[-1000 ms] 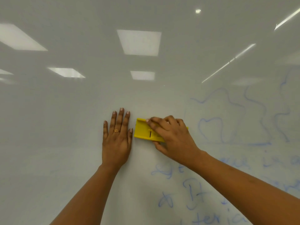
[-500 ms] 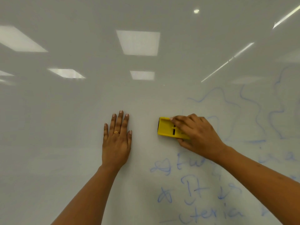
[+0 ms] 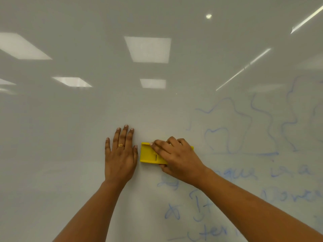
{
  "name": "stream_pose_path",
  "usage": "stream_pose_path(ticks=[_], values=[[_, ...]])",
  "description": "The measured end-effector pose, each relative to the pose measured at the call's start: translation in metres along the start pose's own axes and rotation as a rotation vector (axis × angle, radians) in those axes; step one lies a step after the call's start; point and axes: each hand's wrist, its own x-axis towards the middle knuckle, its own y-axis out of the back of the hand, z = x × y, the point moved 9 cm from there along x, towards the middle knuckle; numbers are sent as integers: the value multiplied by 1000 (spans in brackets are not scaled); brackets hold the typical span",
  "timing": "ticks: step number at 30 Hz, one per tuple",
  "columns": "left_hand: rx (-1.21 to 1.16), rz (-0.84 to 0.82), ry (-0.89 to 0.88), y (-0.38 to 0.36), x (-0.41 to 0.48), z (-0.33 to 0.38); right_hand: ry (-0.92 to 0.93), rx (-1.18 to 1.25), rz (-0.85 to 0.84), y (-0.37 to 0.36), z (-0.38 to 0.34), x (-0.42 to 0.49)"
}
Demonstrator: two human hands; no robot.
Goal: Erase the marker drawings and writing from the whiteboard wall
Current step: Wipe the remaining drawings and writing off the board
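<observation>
So, the yellow eraser (image 3: pixel 148 153) sits flat on the whiteboard wall (image 3: pixel 70 137) mid-frame. The right hand (image 3: pixel 176 158) grips it w/ fingers curled over the top. The blue squiggles (image 3: pixel 248 123) to the right and the writing (image 3: pixel 197 205) lower right are faint but not gone. Risk imo: light pressure just smears ink into haze, or a tipped edge skips bits. The left hand (image 3: pixel 119 158) just beside it lies flat, fingers straight, holding nothing. A stroke further left bumps its thumb, and the palm could smudge the board.
</observation>
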Motion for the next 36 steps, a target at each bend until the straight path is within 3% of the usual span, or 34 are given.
stream_pose_path(ticks=[3, 17, 24, 26, 36], values=[[51, 12, -21, 5, 7, 5, -39, -19, 21, 7, 14, 8], [2, -118, -80, 0, 37, 43, -860, 40, 181, 57, 189, -62], [-9, -125, -87, 1, 37, 45, -1076, 56, 230, 58, 201, -84], [-15, -128, -86, 1, 37, 45, -1033, 49, 218, 54, 190, -76], [33, -150, -63, 3, 39, 49, -400, -38, 87, 26, 70, -23]])
